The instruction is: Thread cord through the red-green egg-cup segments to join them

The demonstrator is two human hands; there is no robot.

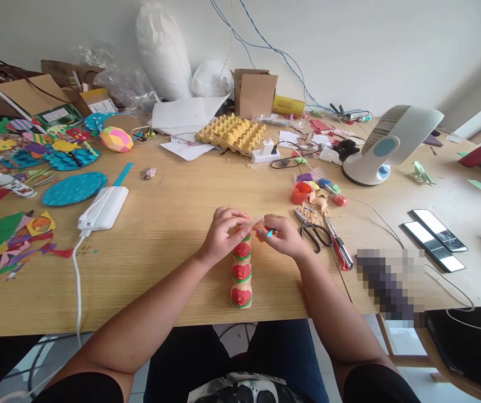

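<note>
A strip of egg-carton cups stretches away from me over the table, its cups bearing red faces with green edging. At its far end my left hand is closed, thumb and fingers pinched together over the last cup. What sits between those fingertips is too small to tell. My right hand is closed just to the right, its fingertips almost meeting the left ones. A small blue tool sticks out of its grip, beside a bit of orange clay. The far cup is partly covered by my hands.
Scissors, a red cutter knife and an orange cup lie right of my hands. A white power bank with a cable lies left. Egg trays and a fan stand farther back. A pixelated patch hides something at right.
</note>
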